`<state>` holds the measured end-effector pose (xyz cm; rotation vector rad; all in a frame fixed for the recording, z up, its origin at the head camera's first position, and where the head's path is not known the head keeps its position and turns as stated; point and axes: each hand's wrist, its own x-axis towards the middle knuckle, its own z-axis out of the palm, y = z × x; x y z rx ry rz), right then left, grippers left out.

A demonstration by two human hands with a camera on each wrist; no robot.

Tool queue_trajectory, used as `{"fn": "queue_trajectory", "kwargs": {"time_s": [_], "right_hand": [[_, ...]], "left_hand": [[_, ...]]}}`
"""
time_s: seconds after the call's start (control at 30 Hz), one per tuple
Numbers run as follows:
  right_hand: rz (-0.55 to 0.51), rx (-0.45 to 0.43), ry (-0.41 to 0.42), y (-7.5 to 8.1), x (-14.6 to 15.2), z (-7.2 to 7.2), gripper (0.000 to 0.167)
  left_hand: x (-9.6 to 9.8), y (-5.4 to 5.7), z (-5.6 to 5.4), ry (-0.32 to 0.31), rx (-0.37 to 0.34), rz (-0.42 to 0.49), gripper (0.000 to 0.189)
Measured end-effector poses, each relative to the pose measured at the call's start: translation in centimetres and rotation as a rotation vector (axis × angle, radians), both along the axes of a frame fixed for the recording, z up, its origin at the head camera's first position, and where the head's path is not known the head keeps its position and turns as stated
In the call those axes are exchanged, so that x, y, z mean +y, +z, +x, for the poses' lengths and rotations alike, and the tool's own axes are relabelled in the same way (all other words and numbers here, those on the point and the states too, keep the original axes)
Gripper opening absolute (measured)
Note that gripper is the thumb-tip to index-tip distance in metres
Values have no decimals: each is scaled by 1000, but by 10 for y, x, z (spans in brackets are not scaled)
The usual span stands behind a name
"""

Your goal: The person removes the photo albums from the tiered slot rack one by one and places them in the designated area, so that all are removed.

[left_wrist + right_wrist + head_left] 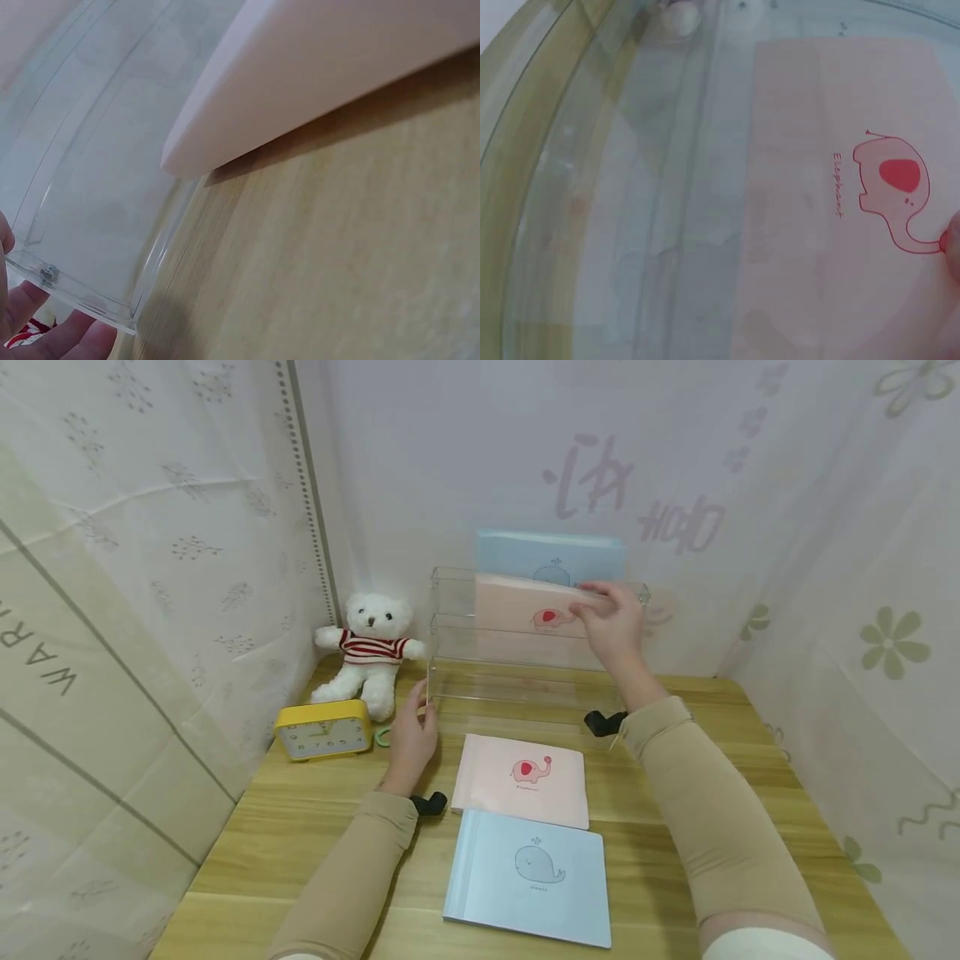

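Note:
A clear tiered rack (517, 695) stands at the back of the wooden table. My right hand (611, 620) pinches the upper right edge of a pink book (504, 606) with a red elephant on its cover, upright within the rack. Behind it, a blue whale book (517, 556) stands higher in the back tier. My left hand (414, 739) grips the rack's left side panel, and the left wrist view shows fingers (71, 337) behind that clear edge. In the right wrist view, the elephant cover (802, 187) shows beside a fingertip at the frame's edge.
Another pink elephant book (555, 789) lies flat before the rack, touching or overlapping a blue whale book (525, 906) nearer me. A white teddy bear (371, 649) in a striped top sits left of the rack. A yellow clock (324, 732) stands in front of the bear.

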<state>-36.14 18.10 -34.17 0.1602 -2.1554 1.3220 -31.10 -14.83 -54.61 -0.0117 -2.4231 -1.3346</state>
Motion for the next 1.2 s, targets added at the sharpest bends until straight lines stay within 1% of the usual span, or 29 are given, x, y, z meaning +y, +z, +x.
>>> {"fn": "queue_trajectory", "kwargs": {"time_s": [0.13,0.27,0.37,0.43,0.53,0.6,0.67,0.83,0.93,1.0,1.03,1.1,1.2], "right_hand": [[-100,80,-51,12,2,15,36],[-233,155,-148,19,14,30,35],[-318,207,-232,18,26,42,33],[-376,238,-266,13,36,50,31],[-449,283,-305,-1,51,63,30],[-477,310,-332,-14,62,72,28],[-499,313,-375,-27,72,81,28],[-546,274,-478,-61,94,104,30],[-582,267,-514,-78,105,118,32],[-633,273,-522,-88,114,126,33],[-656,261,-530,-93,119,129,34],[-678,235,-567,-103,130,136,36],[-733,210,-627,-112,139,146,36]], "left_hand": [[0,0,1,0,10,4,53],[0,0,0,1,21,-7,53],[1,1,0,4,33,-12,53],[1,1,0,3,40,-11,52],[1,1,0,4,42,-14,52],[1,1,1,4,40,-13,51],[0,0,2,4,31,-6,52],[-3,-1,2,2,-5,9,53],[-4,-3,0,0,-14,8,53],[-4,-4,-1,1,-16,3,53],[-3,-4,-1,2,-16,0,53],[-2,-4,-1,4,-17,-8,53],[-2,-2,0,5,-15,-11,53]]}}
